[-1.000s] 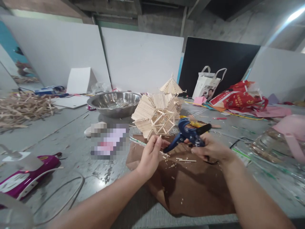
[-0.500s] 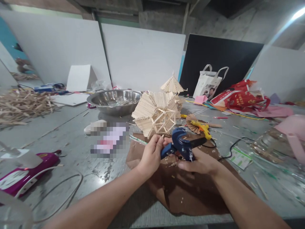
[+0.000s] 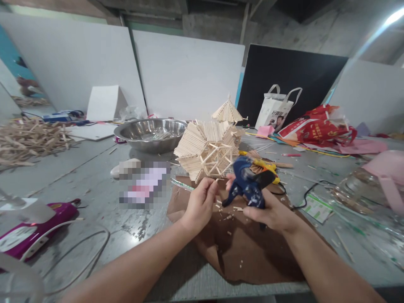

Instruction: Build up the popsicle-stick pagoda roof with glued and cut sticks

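My right hand point(image 3: 272, 211) grips a dark blue glue gun point(image 3: 248, 184), its nozzle pointing down and left over a brown paper sheet point(image 3: 249, 248). My left hand point(image 3: 200, 204) is closed in a pinch on a small wooden stick, its tip showing just above the fingers. Right behind both hands stands a model built of wooden sticks point(image 3: 208, 148), with a small stick roof point(image 3: 227, 112) at its back. A second, yellow glue gun point(image 3: 264, 167) lies on the table behind the blue one.
A steel bowl point(image 3: 150, 134) sits behind the model. Loose sticks are heaped at far left point(image 3: 30, 139). A magenta device point(image 3: 31, 231) with a cable lies near left. A white bag point(image 3: 275, 110), red bag point(image 3: 317, 128) and clear jar point(image 3: 353, 194) stand right.
My right hand has swung the blue glue gun, first down toward my left hand, then tipping its nozzle downward. The left hand stayed nearly still, pinching the stick.
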Available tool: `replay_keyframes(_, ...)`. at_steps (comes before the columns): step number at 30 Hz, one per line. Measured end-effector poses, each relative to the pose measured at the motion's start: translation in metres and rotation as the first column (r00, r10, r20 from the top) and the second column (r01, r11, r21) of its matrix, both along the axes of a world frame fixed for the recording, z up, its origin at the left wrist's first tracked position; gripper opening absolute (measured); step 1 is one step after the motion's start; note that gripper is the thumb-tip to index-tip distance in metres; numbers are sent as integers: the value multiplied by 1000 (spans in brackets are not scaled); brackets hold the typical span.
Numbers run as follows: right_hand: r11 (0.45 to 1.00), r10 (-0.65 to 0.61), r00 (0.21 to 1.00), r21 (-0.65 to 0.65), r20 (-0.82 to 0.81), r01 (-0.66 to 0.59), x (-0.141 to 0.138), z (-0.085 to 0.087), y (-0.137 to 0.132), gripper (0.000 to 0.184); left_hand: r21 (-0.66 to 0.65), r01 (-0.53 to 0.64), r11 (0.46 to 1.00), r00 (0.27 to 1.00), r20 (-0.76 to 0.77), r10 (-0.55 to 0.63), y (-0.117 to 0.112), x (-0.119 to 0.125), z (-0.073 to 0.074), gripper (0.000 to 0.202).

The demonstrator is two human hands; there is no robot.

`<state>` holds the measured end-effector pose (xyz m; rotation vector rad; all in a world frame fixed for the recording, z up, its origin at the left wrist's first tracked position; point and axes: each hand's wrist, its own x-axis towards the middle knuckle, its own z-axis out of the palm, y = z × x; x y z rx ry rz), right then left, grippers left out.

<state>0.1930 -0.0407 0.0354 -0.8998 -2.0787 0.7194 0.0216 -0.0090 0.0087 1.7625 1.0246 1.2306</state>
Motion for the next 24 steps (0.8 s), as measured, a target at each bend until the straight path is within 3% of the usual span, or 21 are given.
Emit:
replay_keyframes(3, 949, -241, 970, 218, 32, 228, 5, 0, 10, 43, 65, -31, 997, 998, -52, 34, 2, -5, 2, 21)
replay_keyframes(7, 878, -332, 936, 403, 119, 260, 6, -9, 25, 48, 156, -5, 988, 994, -111, 23, 2, -8, 3, 19)
replay_keyframes(12, 877, -340, 920, 417, 193, 237, 4, -18, 30, 46, 236, 25, 971, 986, -164, 15, 0, -8, 5, 17)
replay_keyframes(24, 893, -354, 874, 397, 332, 211, -1, -19, 27, 48, 306, 35, 952, 978, -207, 31, 0, -9, 3, 19)
